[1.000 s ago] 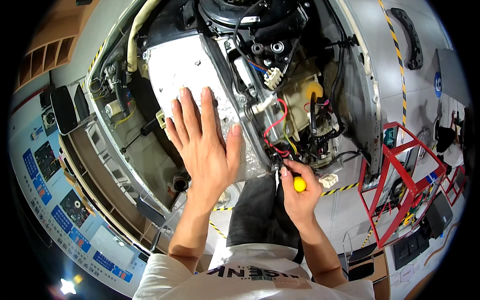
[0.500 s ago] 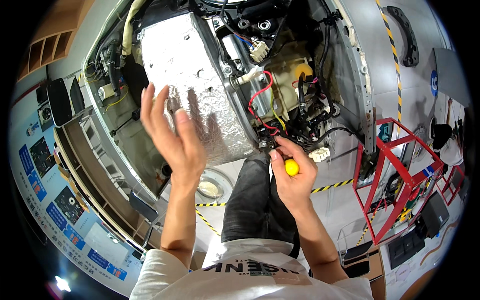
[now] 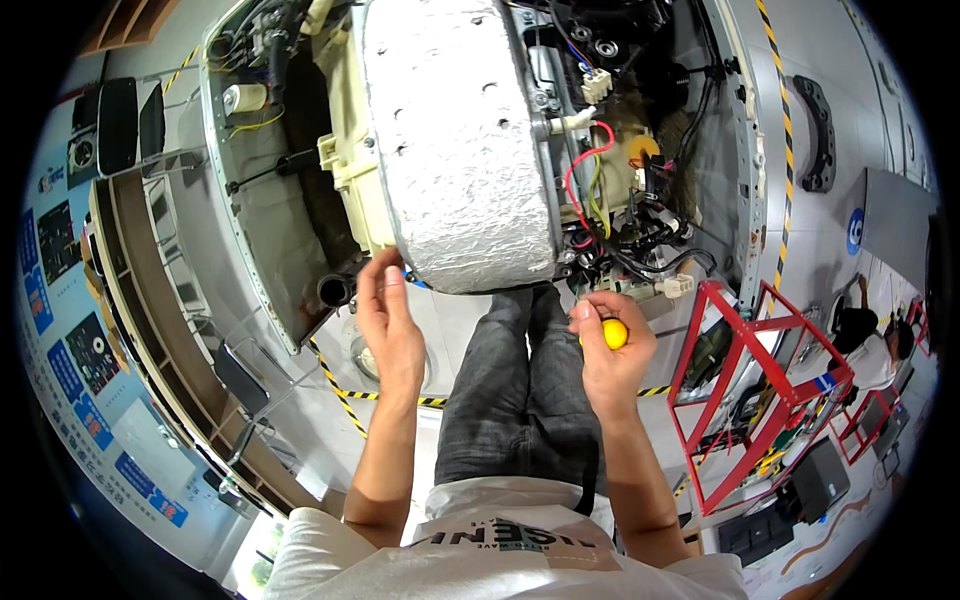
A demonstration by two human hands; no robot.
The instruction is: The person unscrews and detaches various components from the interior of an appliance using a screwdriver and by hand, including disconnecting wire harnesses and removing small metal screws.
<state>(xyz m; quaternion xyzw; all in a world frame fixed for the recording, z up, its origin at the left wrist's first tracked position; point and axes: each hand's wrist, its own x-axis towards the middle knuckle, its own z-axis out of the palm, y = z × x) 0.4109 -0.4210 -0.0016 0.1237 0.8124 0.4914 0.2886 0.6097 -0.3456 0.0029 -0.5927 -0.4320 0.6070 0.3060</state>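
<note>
An opened machine fills the far middle, with a curved silver foil-covered housing and a cream plastic casing along its left side. My left hand is at the near left edge of that housing, fingers bent and apart, with nothing seen in it. Whether its fingertips touch the edge is unclear. In front of the wiring at the near right, my right hand is closed around a tool with a rounded yellow end. The rest of the tool is hidden by the fingers. Beyond that hand run a red wire and dark cables.
Grey metal side walls enclose the machine. A black pipe opening lies left of my left hand. On the right stand a red metal frame and, farther off, another person. Yellow-black tape marks the floor.
My left hand has come down from above the foil to its near left edge. The right hand has drawn slightly back from the wiring, still holding the yellow-ended tool. The view has shifted.
</note>
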